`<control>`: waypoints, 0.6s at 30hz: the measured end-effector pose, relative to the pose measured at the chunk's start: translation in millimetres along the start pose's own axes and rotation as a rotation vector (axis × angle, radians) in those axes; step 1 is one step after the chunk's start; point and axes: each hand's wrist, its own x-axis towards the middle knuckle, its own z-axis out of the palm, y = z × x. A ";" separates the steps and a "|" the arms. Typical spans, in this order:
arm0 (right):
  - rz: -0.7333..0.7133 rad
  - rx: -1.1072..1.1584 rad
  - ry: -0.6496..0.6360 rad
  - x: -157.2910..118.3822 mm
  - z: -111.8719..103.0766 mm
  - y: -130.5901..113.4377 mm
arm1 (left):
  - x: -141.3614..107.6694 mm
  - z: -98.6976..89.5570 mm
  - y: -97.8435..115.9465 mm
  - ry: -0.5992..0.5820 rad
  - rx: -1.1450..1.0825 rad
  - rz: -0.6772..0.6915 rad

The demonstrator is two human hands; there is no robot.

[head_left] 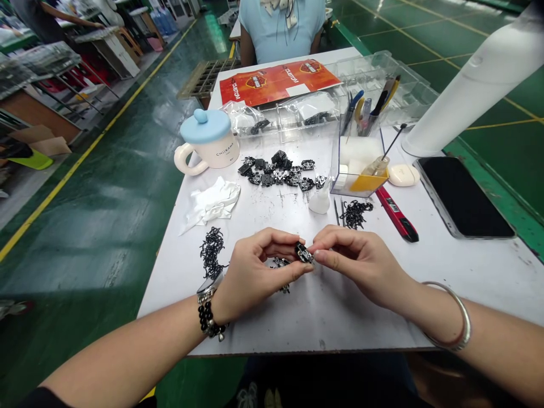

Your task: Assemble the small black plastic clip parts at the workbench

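Note:
Between the thumb and fingers of my left hand (259,272) is a small black-and-silver part (304,253), held above the white tabletop (365,326). My right hand (361,260) pinches at the part's right side; whether a tiny piece sits between those fingertips is too small to tell. Below and behind my left fingers lie more silver-and-black parts (280,263), partly hidden. A pile of small black curved pieces (211,252) is left of my left hand, and a second black pile (357,214) is beyond my right hand. Several similar assembled parts (280,170) lie grouped farther back.
A lidded mug (215,144) and crumpled white cloth (215,199) stand left. A small white bottle (319,199), clear organizer box (361,164), red cutter (397,215), phone (465,195) and tall white cylinder (471,85) are right. A person (280,31) sits opposite, behind plastic trays (289,127).

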 end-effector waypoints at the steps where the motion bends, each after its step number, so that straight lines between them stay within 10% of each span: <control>1: -0.017 -0.003 -0.005 -1.0 0.1 0.0 | -0.3 0.1 -0.6 0.011 0.004 0.008; 18: -0.357 -0.365 0.028 -9.8 6.1 5.3 | 5.0 2.2 -1.4 0.142 0.085 0.173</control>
